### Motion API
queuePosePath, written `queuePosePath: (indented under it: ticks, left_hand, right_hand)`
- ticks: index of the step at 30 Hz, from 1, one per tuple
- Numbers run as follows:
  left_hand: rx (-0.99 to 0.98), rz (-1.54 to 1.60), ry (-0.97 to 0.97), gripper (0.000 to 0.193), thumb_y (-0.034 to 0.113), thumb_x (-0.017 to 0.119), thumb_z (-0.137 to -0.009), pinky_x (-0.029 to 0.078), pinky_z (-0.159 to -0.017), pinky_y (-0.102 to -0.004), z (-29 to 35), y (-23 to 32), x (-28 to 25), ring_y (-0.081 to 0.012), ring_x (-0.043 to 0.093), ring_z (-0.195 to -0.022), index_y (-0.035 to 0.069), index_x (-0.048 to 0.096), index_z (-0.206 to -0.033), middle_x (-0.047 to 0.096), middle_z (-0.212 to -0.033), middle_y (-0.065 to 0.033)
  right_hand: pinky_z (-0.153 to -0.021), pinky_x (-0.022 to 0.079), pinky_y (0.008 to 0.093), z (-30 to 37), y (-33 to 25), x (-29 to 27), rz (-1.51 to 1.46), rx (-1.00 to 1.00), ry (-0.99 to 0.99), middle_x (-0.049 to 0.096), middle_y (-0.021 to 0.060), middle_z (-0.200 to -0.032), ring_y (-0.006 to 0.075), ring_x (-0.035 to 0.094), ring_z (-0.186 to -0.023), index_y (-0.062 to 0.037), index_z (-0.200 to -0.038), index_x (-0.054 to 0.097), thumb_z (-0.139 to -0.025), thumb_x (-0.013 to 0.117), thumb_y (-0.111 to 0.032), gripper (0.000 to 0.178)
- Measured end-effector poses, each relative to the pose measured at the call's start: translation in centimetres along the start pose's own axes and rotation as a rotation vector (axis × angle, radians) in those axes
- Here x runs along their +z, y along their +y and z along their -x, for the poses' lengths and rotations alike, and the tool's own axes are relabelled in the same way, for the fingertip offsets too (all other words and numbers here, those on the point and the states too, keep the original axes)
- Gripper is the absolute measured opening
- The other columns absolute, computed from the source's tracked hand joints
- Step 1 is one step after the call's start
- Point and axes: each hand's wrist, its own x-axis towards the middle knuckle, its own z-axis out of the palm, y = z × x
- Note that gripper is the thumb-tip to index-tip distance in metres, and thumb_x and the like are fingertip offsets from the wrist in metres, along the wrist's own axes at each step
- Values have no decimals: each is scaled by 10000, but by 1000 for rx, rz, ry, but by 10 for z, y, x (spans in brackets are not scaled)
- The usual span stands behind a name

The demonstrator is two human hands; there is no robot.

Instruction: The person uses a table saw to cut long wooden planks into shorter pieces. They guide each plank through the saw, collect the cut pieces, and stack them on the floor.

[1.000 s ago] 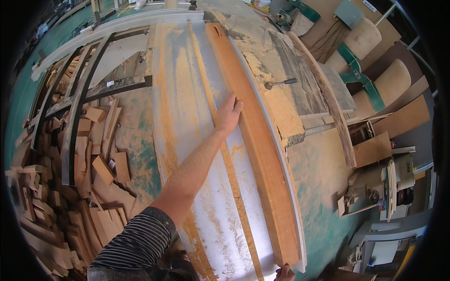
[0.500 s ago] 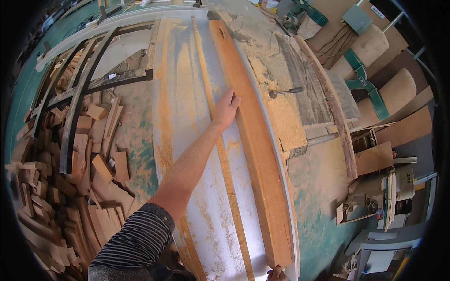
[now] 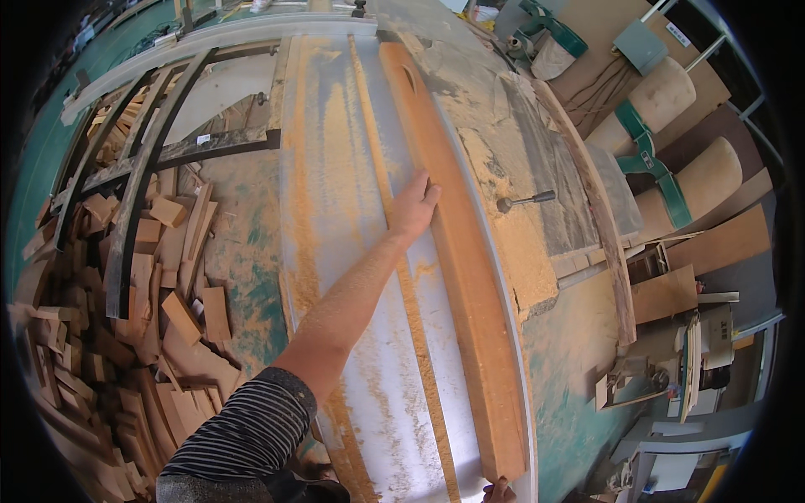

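Observation:
A long, thick orange-brown wooden board [image 3: 470, 302] lies lengthwise on a pale metal table [image 3: 331, 226] dusted with sawdust. My left hand [image 3: 414, 204] presses against the board's left side around its middle, fingers bent against the edge and thumb up on it. At the near end, low in view, my right hand [image 3: 500, 491] grips the board's corner; only its fingertips show. Toward the far end, a dark curved form like a saw blade [image 3: 410, 78] stands in the board's top. A pale metal rail [image 3: 516, 360] runs along the board's right side.
Wood offcuts [image 3: 180, 318] are heaped at left below a dark metal frame [image 3: 147, 155]. Right of the board, a sawdust-covered machine bed [image 3: 520, 251] carries a knobbed lever [image 3: 527, 201]. A rough-edged plank [image 3: 599, 210] and dust-bag collectors [image 3: 654, 163] stand farther right.
The board, the pale table and my hands have slid a little away from me past the lever and machine bed. The blade-like form sits farther in from the board's far end.

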Motion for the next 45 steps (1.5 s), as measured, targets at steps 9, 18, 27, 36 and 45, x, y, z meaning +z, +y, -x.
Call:
queuePosePath:
  ticks: [9,18,27,36,45]
  left_hand:
    - [-2,-9,9,356,302,525,-992,458,-934,-472,-37,-6,-9,-423,579,-1108,48,512,-1242,617,-1188,-206]
    - [-39,40,-35,333,322,533,-993,464,-888,-480,-79,-25,-11,-413,603,-1039,56,515,-1193,640,-1083,-200]
    - [-49,82,18,428,320,566,-987,465,-944,-447,-114,-33,-14,-401,603,-1128,75,496,-1331,654,-1197,-206]
    - [-42,73,34,434,328,583,-975,474,-932,-456,-149,-42,-20,-406,611,-1126,86,518,-1329,660,-1184,-214]
    - [86,47,49,362,284,561,-994,475,-904,-473,-183,-57,-23,-409,619,-1072,48,505,-1263,659,-1114,-201]
  right_hand:
    - [-351,268,245,-8,-31,28,52,-24,55,453,-45,-545,51,374,-399,-68,-768,609,-993,594,-413,412]
    - [-360,278,244,-11,-72,54,-8,-4,54,505,-23,-597,50,389,-424,-52,-805,625,-998,578,-371,376]
    - [-372,283,243,-21,-92,75,13,-68,-10,548,-15,-650,55,407,-442,-46,-913,669,-1018,567,-372,357]
    - [-388,302,245,-19,-134,99,14,5,-43,541,-15,-636,57,422,-453,-28,-924,669,-1025,557,-401,402]
    - [-398,357,257,-42,-123,112,-15,-79,-23,564,-9,-629,85,481,-468,-44,-893,661,-1009,604,-380,360]
